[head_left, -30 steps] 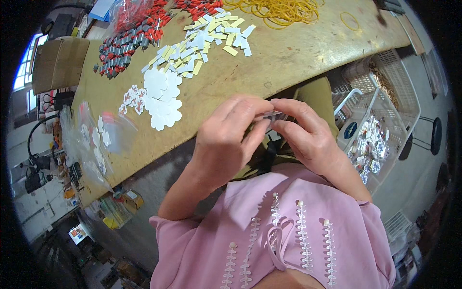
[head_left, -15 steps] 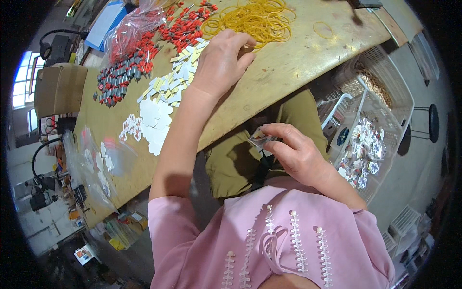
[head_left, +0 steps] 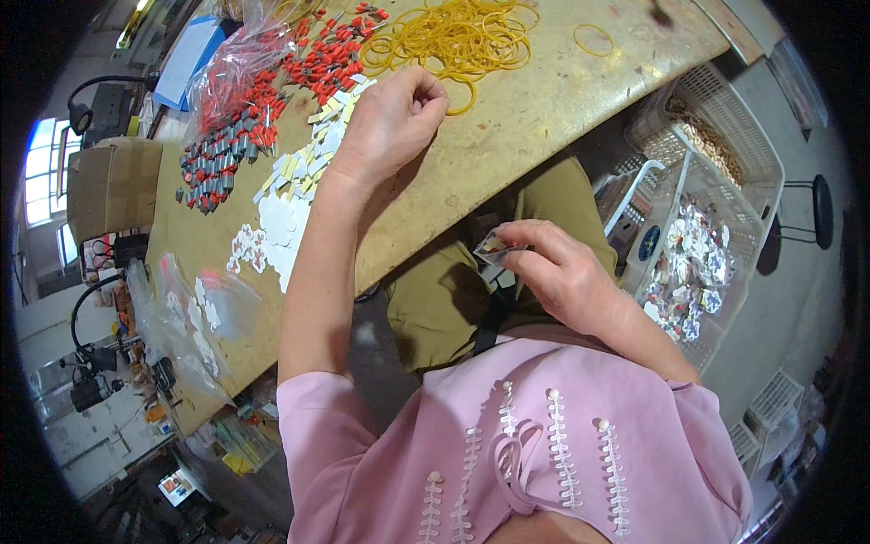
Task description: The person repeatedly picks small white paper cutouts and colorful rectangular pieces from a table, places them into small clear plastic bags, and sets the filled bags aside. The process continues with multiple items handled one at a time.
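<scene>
Apparent picking step: left hand [head_left: 394, 118], fingers pinched together on a yellow rubber band [head_left: 473, 93]; right hand [head_left: 564, 269], fingers clamped on a clear plastic packet [head_left: 490, 249]. Lifting likely calls for a steady pinch.

The left hand [head_left: 391, 118] masks part of a single yellow rubber band [head_left: 472, 92], while the forearm [head_left: 319, 263] covers some of the scalloped white cards [head_left: 277, 220]. The right hand [head_left: 564, 270] hides one end of a clear packet [head_left: 490, 247], its contents too small to identify. The upper edge crops the rubber-band heap [head_left: 453, 41]; the lower, a pink top [head_left: 530, 408].
</scene>
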Demonstrator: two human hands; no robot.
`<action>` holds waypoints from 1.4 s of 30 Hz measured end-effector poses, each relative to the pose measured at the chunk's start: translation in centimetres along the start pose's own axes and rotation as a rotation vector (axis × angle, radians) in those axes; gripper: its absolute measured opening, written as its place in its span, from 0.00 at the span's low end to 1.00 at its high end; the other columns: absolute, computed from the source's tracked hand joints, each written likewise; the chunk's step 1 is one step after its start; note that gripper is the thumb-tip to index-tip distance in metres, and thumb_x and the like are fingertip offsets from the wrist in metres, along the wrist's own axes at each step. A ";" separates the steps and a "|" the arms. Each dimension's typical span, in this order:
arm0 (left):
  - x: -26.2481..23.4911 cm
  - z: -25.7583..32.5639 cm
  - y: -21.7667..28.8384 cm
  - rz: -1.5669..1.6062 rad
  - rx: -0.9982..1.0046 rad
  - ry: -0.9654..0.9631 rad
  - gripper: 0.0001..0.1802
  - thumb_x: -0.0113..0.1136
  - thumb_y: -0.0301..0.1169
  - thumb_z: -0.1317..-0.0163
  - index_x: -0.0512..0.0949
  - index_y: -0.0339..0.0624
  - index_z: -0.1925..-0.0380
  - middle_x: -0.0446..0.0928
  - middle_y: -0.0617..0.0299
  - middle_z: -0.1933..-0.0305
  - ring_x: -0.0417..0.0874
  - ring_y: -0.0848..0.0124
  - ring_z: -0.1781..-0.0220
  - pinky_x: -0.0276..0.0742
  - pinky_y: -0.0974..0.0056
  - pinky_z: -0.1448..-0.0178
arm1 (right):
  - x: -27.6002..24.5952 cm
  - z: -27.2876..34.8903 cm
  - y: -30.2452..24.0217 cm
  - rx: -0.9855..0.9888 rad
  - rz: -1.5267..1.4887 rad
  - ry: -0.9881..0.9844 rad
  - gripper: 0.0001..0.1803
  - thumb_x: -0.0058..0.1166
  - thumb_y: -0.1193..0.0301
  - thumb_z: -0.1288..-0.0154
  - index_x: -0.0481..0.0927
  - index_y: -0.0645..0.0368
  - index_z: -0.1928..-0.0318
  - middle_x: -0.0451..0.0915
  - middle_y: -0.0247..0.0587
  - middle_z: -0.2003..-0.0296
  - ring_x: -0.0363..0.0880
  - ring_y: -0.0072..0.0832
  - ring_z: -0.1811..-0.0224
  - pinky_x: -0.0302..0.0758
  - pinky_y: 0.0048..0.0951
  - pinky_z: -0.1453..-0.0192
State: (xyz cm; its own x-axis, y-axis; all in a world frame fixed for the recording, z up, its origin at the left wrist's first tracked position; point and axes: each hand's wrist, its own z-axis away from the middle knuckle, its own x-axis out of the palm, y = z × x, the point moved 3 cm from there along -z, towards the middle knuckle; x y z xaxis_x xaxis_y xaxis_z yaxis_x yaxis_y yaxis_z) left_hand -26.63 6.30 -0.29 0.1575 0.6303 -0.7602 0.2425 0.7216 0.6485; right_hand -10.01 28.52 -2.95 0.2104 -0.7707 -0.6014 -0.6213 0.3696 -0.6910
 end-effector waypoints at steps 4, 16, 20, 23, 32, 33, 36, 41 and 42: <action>1.6 -0.5 1.4 -0.042 0.047 0.096 0.14 0.71 0.40 0.37 0.87 0.39 0.63 0.86 0.51 0.64 0.89 0.56 0.62 0.85 0.56 0.54 | 0.2 0.2 0.1 -0.012 0.007 -0.014 0.09 0.62 0.78 0.37 0.81 0.66 0.56 0.83 0.53 0.46 0.86 0.50 0.44 0.85 0.43 0.41; -2.2 0.3 -0.2 0.613 -0.204 0.125 0.06 0.67 0.30 0.26 0.82 0.41 0.56 0.88 0.61 0.62 0.85 0.80 0.67 0.81 0.70 0.64 | -0.5 0.3 0.5 -0.007 0.060 0.026 0.13 0.63 0.80 0.43 0.84 0.61 0.56 0.84 0.49 0.49 0.87 0.46 0.48 0.86 0.41 0.48; -3.4 3.5 2.1 0.505 -0.220 0.133 0.04 0.66 0.28 0.27 0.81 0.40 0.60 0.87 0.61 0.64 0.85 0.80 0.66 0.80 0.70 0.65 | -0.4 0.2 0.6 0.054 0.001 0.029 0.13 0.63 0.83 0.42 0.84 0.61 0.55 0.84 0.49 0.49 0.86 0.46 0.49 0.86 0.40 0.49; -1.7 8.2 4.8 0.473 -0.216 0.046 0.04 0.67 0.26 0.30 0.82 0.38 0.60 0.87 0.61 0.65 0.85 0.78 0.66 0.81 0.69 0.61 | -0.5 -0.5 -0.3 0.069 -0.071 0.050 0.13 0.64 0.84 0.40 0.84 0.62 0.54 0.83 0.51 0.47 0.86 0.47 0.49 0.86 0.40 0.48; 1.1 15.4 7.0 -0.122 0.343 0.072 0.11 0.74 0.24 0.43 0.86 0.44 0.60 0.82 0.60 0.62 0.84 0.58 0.55 0.80 0.56 0.50 | 0.0 -1.8 -1.9 0.027 -0.155 -0.018 0.12 0.65 0.84 0.38 0.84 0.64 0.53 0.83 0.53 0.44 0.86 0.46 0.45 0.86 0.38 0.46; 0.9 15.8 7.2 -0.176 0.320 0.045 0.11 0.73 0.25 0.44 0.86 0.44 0.60 0.81 0.60 0.62 0.83 0.59 0.54 0.79 0.56 0.50 | 0.3 -1.6 -1.9 0.030 -0.166 -0.036 0.12 0.65 0.84 0.38 0.84 0.64 0.53 0.83 0.53 0.44 0.86 0.46 0.45 0.86 0.38 0.46; 0.5 16.6 6.8 -0.265 0.275 -0.167 0.08 0.70 0.27 0.42 0.86 0.45 0.61 0.80 0.61 0.61 0.82 0.59 0.52 0.77 0.55 0.48 | 1.0 -1.4 -2.1 0.023 -0.177 -0.080 0.11 0.65 0.83 0.38 0.85 0.65 0.54 0.83 0.53 0.44 0.86 0.47 0.44 0.86 0.38 0.46; 0.4 18.0 5.8 -0.332 0.197 -0.453 0.10 0.66 0.28 0.38 0.85 0.46 0.56 0.83 0.59 0.61 0.85 0.57 0.53 0.78 0.52 0.46 | 2.3 -0.8 -2.8 -0.030 -0.204 -0.155 0.10 0.63 0.82 0.39 0.85 0.65 0.56 0.83 0.52 0.46 0.86 0.48 0.44 0.87 0.40 0.45; 0.5 17.9 5.5 -0.325 0.194 -0.487 0.10 0.66 0.28 0.38 0.85 0.46 0.56 0.84 0.58 0.62 0.86 0.56 0.55 0.79 0.52 0.48 | 2.3 -1.0 -3.0 -0.046 -0.213 -0.151 0.10 0.63 0.82 0.39 0.84 0.65 0.56 0.83 0.52 0.46 0.86 0.48 0.44 0.87 0.40 0.45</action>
State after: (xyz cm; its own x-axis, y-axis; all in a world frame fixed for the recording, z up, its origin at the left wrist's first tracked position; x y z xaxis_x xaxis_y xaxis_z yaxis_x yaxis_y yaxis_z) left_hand -8.13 5.47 2.20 0.4541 0.1505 -0.8781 0.5142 0.7606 0.3963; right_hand -8.37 25.09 -1.87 0.4480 -0.7412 -0.5000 -0.5839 0.1809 -0.7914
